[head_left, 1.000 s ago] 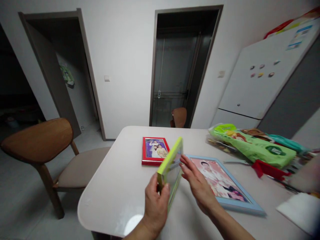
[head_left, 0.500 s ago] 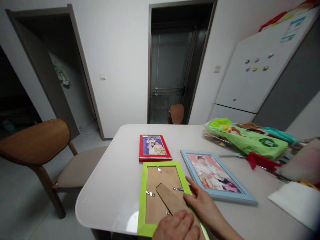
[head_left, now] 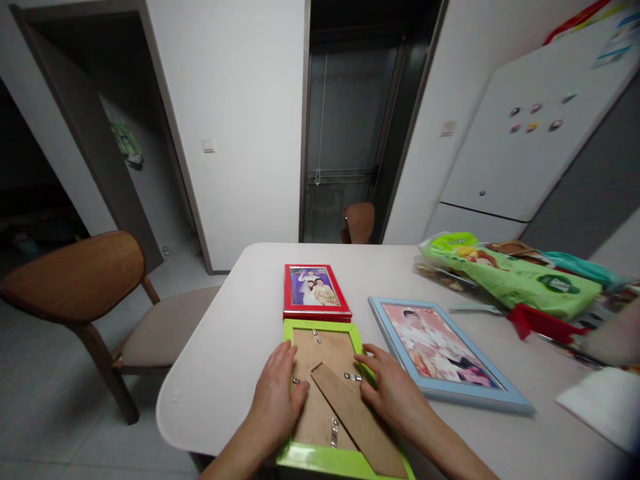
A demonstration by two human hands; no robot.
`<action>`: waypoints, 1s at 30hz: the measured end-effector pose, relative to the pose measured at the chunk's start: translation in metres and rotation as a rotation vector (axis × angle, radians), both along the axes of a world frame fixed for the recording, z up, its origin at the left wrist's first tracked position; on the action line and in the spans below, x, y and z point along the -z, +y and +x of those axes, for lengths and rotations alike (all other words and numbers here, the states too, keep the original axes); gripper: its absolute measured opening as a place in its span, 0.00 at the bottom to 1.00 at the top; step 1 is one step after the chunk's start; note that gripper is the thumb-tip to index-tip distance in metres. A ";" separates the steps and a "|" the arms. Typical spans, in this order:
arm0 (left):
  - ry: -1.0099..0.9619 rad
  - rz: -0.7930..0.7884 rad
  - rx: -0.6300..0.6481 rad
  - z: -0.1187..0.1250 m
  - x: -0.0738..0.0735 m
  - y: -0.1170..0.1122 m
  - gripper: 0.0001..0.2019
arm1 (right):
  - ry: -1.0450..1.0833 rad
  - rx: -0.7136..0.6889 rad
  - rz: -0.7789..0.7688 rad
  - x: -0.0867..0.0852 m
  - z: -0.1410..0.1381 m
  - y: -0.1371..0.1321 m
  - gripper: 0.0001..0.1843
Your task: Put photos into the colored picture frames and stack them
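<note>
A green picture frame lies face down on the white table, its brown backing board and stand strut facing up. My left hand rests flat on the frame's left side, fingers stretched toward a metal clip. Over on the frame's right edge, my right hand has its fingers lying by another clip. Neither hand grips anything. A red frame with a photo lies just beyond the green one. A larger blue frame with a photo lies to the right.
Green snack bags and a red object clutter the table's right side, with white paper near the right edge. A wooden chair stands at the left. A white fridge and two dark doorways are behind.
The green frame went from held upright on its edge to lying face down. My left hand moved from its near edge up onto its left side; the right hand stays at the right edge.
</note>
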State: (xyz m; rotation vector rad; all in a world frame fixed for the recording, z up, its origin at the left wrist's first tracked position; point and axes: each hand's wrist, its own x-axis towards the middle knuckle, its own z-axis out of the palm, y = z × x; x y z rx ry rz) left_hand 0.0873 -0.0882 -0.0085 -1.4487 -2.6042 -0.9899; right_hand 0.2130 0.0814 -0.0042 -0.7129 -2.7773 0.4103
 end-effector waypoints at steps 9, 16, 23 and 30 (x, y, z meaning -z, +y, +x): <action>-0.203 0.013 -0.018 -0.014 0.014 0.002 0.29 | 0.026 -0.030 0.041 0.002 -0.013 0.004 0.15; -0.197 -0.015 0.016 -0.013 0.013 -0.003 0.32 | 0.121 -0.225 -0.052 -0.008 -0.035 -0.038 0.11; -0.117 -0.031 0.039 -0.013 0.016 -0.001 0.28 | 0.086 -0.234 -0.014 -0.008 -0.062 -0.066 0.08; -0.112 -0.050 0.028 -0.013 0.016 0.000 0.31 | 0.140 -0.156 -0.005 -0.002 -0.069 -0.037 0.10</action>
